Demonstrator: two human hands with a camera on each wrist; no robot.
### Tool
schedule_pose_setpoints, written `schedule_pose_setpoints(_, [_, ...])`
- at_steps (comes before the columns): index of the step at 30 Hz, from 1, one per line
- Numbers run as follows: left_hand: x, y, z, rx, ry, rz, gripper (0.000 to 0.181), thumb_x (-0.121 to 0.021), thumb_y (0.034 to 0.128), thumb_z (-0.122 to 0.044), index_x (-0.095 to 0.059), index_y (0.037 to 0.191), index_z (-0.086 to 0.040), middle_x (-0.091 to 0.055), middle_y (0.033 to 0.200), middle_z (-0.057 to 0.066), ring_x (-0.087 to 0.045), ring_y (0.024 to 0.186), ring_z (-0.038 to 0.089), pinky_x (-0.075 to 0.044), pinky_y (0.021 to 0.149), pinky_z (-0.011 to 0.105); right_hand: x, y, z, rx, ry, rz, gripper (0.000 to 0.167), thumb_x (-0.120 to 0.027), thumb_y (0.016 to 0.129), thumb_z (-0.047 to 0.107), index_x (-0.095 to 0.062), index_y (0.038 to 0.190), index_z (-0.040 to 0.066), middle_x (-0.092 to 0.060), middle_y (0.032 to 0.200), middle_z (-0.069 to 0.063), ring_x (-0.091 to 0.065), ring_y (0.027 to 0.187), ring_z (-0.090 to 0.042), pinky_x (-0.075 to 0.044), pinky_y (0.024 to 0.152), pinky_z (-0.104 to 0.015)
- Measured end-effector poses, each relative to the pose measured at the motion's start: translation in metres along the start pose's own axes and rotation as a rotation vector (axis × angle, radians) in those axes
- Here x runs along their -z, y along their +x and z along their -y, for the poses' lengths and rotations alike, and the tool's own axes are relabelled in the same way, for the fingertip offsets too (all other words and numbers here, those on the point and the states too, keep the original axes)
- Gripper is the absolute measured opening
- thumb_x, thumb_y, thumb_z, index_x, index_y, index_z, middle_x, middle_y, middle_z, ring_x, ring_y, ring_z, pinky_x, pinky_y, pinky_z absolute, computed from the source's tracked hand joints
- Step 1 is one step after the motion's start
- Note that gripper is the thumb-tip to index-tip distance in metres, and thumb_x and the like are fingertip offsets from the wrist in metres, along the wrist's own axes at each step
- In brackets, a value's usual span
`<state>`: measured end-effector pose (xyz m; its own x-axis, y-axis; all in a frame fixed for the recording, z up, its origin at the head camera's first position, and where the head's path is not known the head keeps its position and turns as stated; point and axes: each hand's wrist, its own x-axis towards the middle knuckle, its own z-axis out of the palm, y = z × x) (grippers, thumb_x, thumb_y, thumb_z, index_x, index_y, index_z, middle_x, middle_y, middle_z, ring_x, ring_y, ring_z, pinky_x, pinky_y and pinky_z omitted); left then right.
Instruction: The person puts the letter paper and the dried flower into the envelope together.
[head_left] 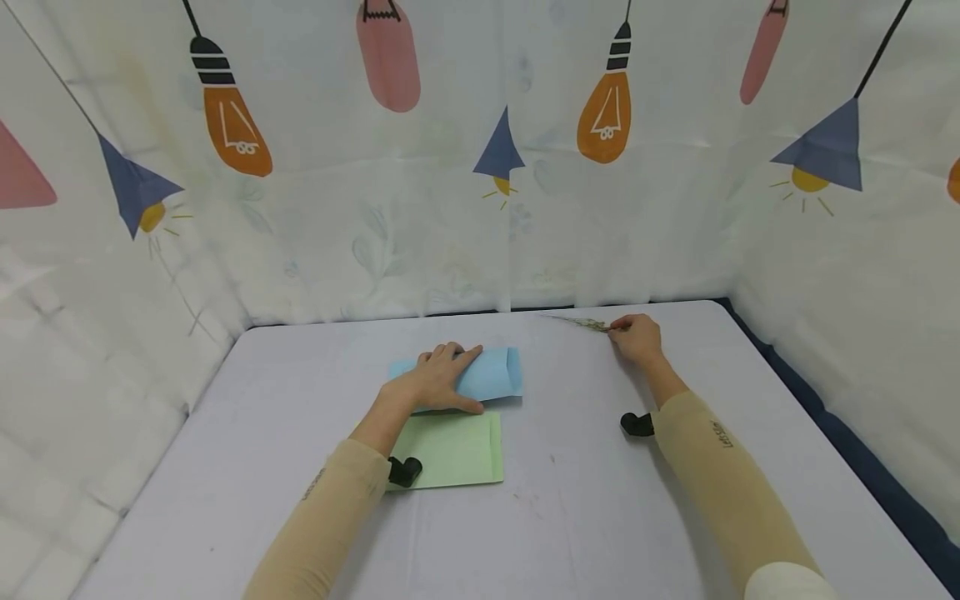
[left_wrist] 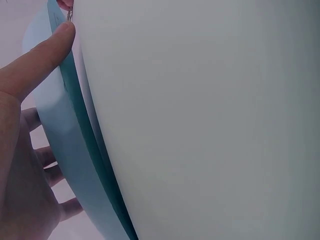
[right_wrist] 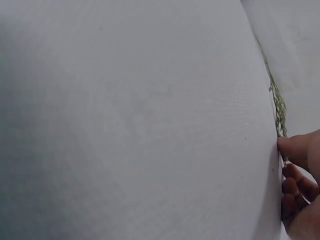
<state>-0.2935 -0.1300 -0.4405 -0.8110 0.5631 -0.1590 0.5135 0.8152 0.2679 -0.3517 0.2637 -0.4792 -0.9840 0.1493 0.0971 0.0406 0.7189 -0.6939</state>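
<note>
Near the middle of the table, my left hand (head_left: 438, 383) rests with spread fingers on a light blue folded sheet of paper (head_left: 491, 375). In the left wrist view the thumb (left_wrist: 42, 60) reaches across the blue paper (left_wrist: 75, 145), whose folded edge stands slightly apart. Toward the back right, my right hand (head_left: 637, 337) pinches one end of a thin dried plant sprig (head_left: 588, 322). The sprig (right_wrist: 279, 107) points left, low over the table, with thumb and fingers at its base in the right wrist view.
A light green folded paper (head_left: 453, 450) lies in front of the blue one, partly under the left forearm. The white-covered table (head_left: 570, 517) runs back to a printed curtain (head_left: 435, 242). Black wrist cameras (head_left: 636, 425) stick out from both sleeves.
</note>
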Motion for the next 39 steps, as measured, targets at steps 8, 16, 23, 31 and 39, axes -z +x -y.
schedule_pose_setpoints(8, [-0.001, 0.001, 0.001, 0.001, 0.002, 0.008, 0.109, -0.074, 0.0835, -0.067, -0.021, 0.166, -0.019, -0.034, 0.155, 0.017, -0.033, 0.142, 0.036, -0.025, 0.113, 0.061, 0.001, 0.003, -0.006, 0.008, -0.028, 0.015, 0.026, -0.062, 0.101, 0.013, -0.073, 0.113, -0.007, -0.067, 0.117, -0.027, -0.058, 0.115, -0.045, -0.043, 0.101, -0.055])
schedule_pose_setpoints(16, [-0.002, 0.003, 0.003, 0.012, 0.002, 0.013, 0.109, -0.073, 0.0835, -0.068, -0.020, 0.166, -0.021, -0.032, 0.156, 0.016, -0.032, 0.143, 0.035, -0.025, 0.114, 0.060, 0.008, 0.003, -0.008, 0.008, -0.006, 0.084, 0.028, -0.063, 0.102, 0.017, -0.071, 0.116, -0.006, -0.067, 0.116, -0.025, -0.060, 0.111, -0.041, -0.046, 0.096, -0.052])
schedule_pose_setpoints(23, [0.000, 0.001, 0.003, 0.012, -0.020, 0.012, 0.109, -0.075, 0.0837, -0.065, -0.021, 0.166, -0.019, -0.032, 0.156, 0.018, -0.031, 0.143, 0.037, -0.024, 0.114, 0.061, 0.017, -0.001, -0.005, 0.010, 0.019, 0.156, 0.031, -0.062, 0.102, 0.020, -0.070, 0.120, -0.004, -0.066, 0.122, -0.024, -0.058, 0.116, -0.040, -0.048, 0.097, -0.051])
schedule_pose_setpoints(31, [0.000, 0.002, 0.004, 0.027, -0.009, 0.023, 0.109, -0.074, 0.0840, -0.066, -0.019, 0.166, -0.021, -0.031, 0.157, 0.017, -0.030, 0.144, 0.036, -0.024, 0.114, 0.061, 0.022, -0.011, 0.003, -0.002, 0.084, 0.235, 0.030, -0.065, 0.100, 0.019, -0.071, 0.121, -0.002, -0.067, 0.120, -0.020, -0.062, 0.097, -0.028, -0.051, 0.078, -0.033])
schedule_pose_setpoints(39, [0.002, 0.002, 0.004, 0.010, -0.014, 0.014, 0.108, -0.074, 0.0845, -0.065, -0.021, 0.166, -0.019, -0.032, 0.156, 0.019, -0.031, 0.143, 0.037, -0.024, 0.114, 0.061, 0.027, -0.019, 0.013, 0.036, 0.099, 0.298, 0.029, -0.069, 0.100, 0.022, -0.072, 0.119, 0.000, -0.069, 0.116, -0.017, -0.060, 0.091, -0.026, -0.049, 0.074, -0.034])
